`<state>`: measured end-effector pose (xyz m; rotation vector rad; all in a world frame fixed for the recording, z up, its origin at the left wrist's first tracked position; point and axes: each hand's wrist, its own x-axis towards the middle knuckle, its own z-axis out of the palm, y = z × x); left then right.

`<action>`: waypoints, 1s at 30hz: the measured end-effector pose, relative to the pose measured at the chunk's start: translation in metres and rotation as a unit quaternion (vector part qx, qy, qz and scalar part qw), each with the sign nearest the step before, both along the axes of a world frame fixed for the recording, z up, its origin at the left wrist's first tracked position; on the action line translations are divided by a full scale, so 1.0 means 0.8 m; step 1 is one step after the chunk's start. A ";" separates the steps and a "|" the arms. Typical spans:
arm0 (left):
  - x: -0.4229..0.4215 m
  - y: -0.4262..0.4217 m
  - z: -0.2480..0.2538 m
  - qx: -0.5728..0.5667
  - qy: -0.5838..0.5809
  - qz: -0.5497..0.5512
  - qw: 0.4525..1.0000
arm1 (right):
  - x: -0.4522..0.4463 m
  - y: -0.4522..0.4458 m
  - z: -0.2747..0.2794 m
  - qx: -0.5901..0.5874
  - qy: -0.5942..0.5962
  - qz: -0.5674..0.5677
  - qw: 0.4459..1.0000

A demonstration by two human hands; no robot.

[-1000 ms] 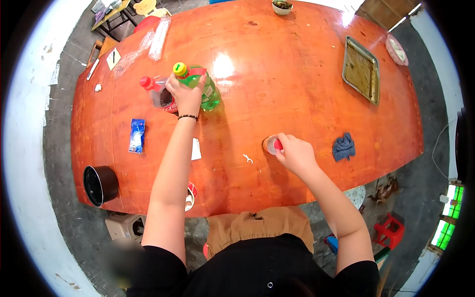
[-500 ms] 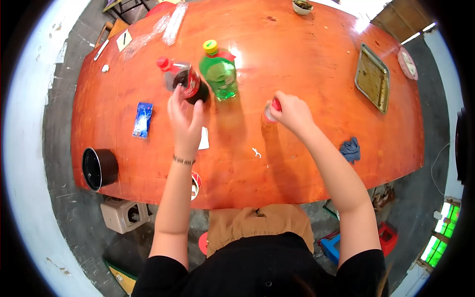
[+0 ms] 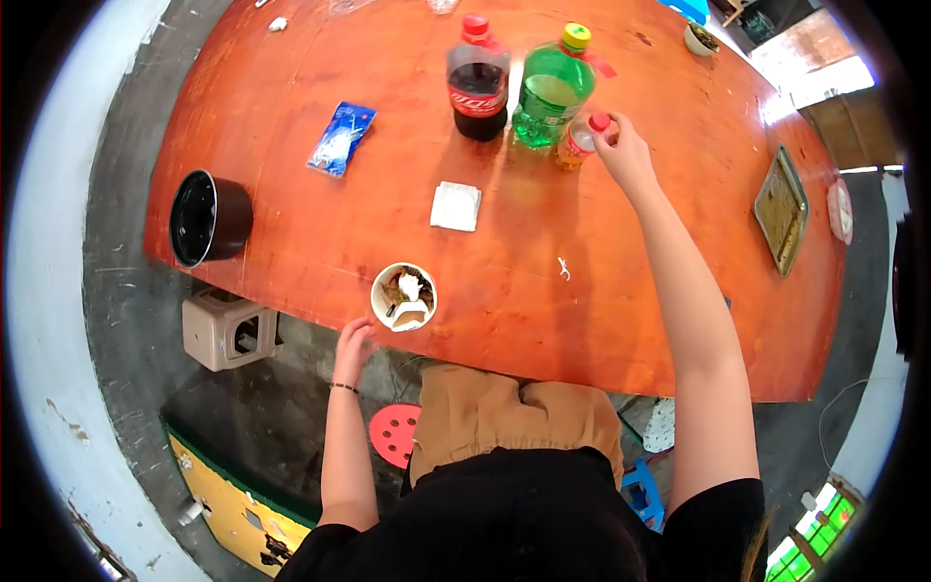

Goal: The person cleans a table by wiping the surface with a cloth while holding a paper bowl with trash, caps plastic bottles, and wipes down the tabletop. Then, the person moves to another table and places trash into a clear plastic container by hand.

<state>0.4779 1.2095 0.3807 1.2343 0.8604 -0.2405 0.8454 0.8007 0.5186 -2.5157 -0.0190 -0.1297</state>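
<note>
My right hand (image 3: 623, 150) grips the red cap of a small clear bottle (image 3: 576, 145), which stands on the orange table (image 3: 339, 233). Touching or very near it is a large green bottle (image 3: 551, 92) with a yellow cap. A cola bottle (image 3: 478, 92) with a red cap stands upright to the left of the green one. My left hand (image 3: 355, 347) is at the table's front edge, empty, fingers apart and a little curled. Just above and right of it sits a paper cup (image 3: 404, 297) with scraps and crumpled tissue inside.
A folded white tissue (image 3: 456, 207) and a blue packet (image 3: 341, 140) lie mid-table. The black pot (image 3: 210, 218) is near the left edge. On the right are a metal tray (image 3: 783, 211) and a pink dish (image 3: 840, 210). A red stool (image 3: 395, 434) is under the table's front.
My left hand has left the bottles and come down to the front edge beside the cup. My right hand has brought the small bottle up beside the green one. The view has shifted.
</note>
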 end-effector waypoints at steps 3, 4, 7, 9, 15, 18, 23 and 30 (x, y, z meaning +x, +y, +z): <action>0.010 -0.020 -0.013 -0.075 -0.026 0.025 0.996 | -0.037 0.003 0.002 0.020 0.026 -0.024 0.999; 0.015 -0.023 -0.017 -0.083 -0.018 0.028 0.996 | -0.052 -0.008 -0.011 0.011 0.005 -0.030 0.999; 0.026 -0.023 -0.035 -0.087 -0.016 0.026 0.996 | -0.121 -0.046 -0.032 0.034 0.031 -0.061 0.997; 0.033 -0.023 -0.050 -0.084 -0.023 0.027 0.996 | -0.176 -0.081 -0.048 0.047 0.050 -0.082 0.994; 0.051 -0.023 -0.053 -0.120 -0.082 -0.018 0.989 | -0.356 -0.197 -0.111 0.083 0.080 -0.191 0.975; 0.066 -0.038 -0.033 -0.167 -0.097 -0.053 0.980 | -0.439 -0.234 -0.108 0.063 0.071 -0.249 0.964; 0.081 -0.067 -0.015 -0.261 -0.183 -0.144 0.937 | -0.506 -0.273 -0.092 0.009 0.057 -0.298 0.953; 0.053 -0.175 0.037 -0.269 -0.187 -0.163 0.931 | -0.456 -0.411 -0.117 -0.095 0.037 -0.257 0.961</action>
